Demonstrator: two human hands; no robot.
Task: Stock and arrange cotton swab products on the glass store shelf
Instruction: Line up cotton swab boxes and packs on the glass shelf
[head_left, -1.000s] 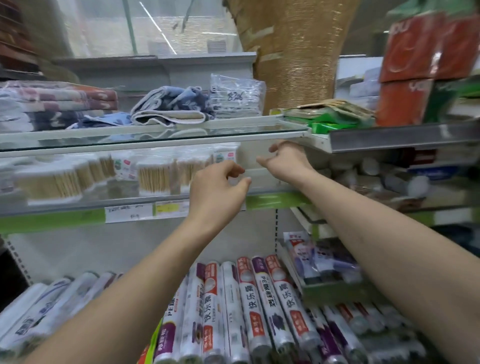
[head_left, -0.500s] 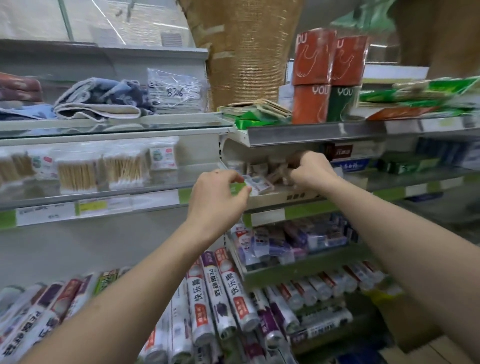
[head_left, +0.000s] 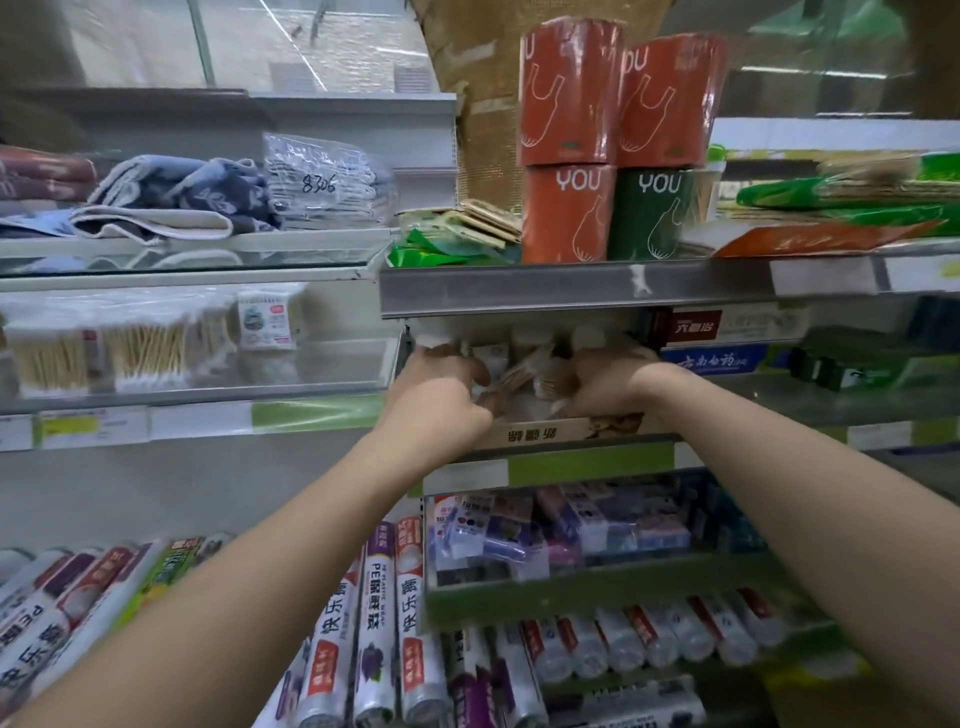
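I have both hands reaching into a shallow cardboard box (head_left: 566, 431) of small cotton swab packets (head_left: 535, 371) on the metal shelf under the orange and green rolls (head_left: 566, 213); my left hand (head_left: 441, 395) has its fingers curled among the packets and my right hand (head_left: 608, 379) is curled over them too, though blur keeps me from telling whether either actually grips one. To the left, the glass shelf (head_left: 311, 384) carries a row of clear cotton swab packs (head_left: 145, 348), with bare glass at its right end beside the box.
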